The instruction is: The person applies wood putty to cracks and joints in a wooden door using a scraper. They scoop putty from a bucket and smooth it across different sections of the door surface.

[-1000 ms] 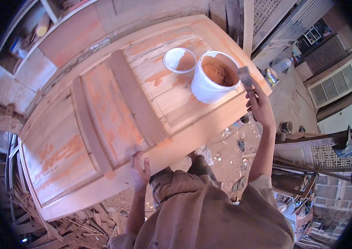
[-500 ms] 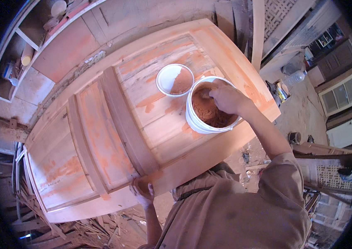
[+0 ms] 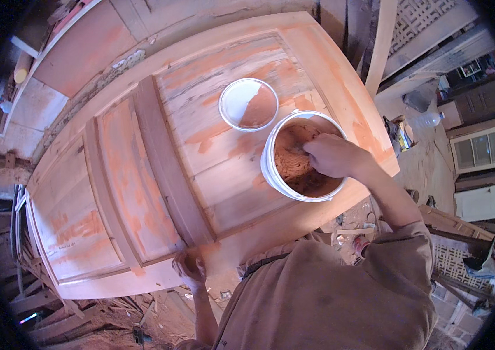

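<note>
My right hand [image 3: 336, 154] is inside a white bucket [image 3: 269, 169], closed, its fingertips down by the reddish-brown paste [image 3: 291, 165]. Whatever the fingers grip there is hidden. The bucket stands on a wooden panel door [image 3: 233, 217] lying flat before me. Left of the bucket lies a round white lid [image 3: 235, 100], its right part coated with the same paste. My left hand [image 3: 190, 269] is at the door's near edge, fingers curled around something brownish that I cannot make out. Orange-brown smears mark the door's panels and frame.
Behind the door on the left runs a shelf unit [image 3: 55, 70]. Wood scraps [image 3: 93, 326] litter the floor at lower left. On the right are a plastic bottle [image 3: 428, 120], a white-framed window [image 3: 485, 147] and a lattice panel [image 3: 457, 265].
My right hand has shifted slightly right and nearer to me within the bucket, still closed. My left hand stays at the door's near edge. The whole view has shifted slightly.
</note>
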Demonstrator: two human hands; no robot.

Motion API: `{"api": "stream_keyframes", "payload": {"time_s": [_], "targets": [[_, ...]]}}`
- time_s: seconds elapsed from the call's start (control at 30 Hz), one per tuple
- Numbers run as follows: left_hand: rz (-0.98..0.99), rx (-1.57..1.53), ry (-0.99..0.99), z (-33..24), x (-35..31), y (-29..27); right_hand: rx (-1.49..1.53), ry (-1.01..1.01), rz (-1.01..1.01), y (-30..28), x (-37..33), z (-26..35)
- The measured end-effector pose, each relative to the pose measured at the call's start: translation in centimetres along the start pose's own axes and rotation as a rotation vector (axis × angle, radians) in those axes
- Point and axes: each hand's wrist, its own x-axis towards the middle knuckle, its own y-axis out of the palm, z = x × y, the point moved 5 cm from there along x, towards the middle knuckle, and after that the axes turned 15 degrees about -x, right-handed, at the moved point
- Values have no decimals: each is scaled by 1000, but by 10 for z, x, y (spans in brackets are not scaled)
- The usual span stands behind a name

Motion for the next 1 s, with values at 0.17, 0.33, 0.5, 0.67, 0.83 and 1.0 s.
{"api": "stream_keyframes", "payload": {"time_s": [0.17,0.33,0.5,0.67,0.83,1.0], "targets": [[-2,44,6,-2,4,-9,85,-109,-121,-34,-21,-6],[-35,36,24,2,0,3,-113,28,-114,-2,31,-1],[3,17,-4,4,-1,-3,-20,-41,-16,-9,16,2],[-2,27,-21,-10,8,-11,87,-148,40,-35,-3,-15],[-15,-45,-12,-10,9,7,-41,-135,-127,-17,17,-12],[-9,40,-39,2,-5,-13,335,-87,280,-55,-12,-8]]}}
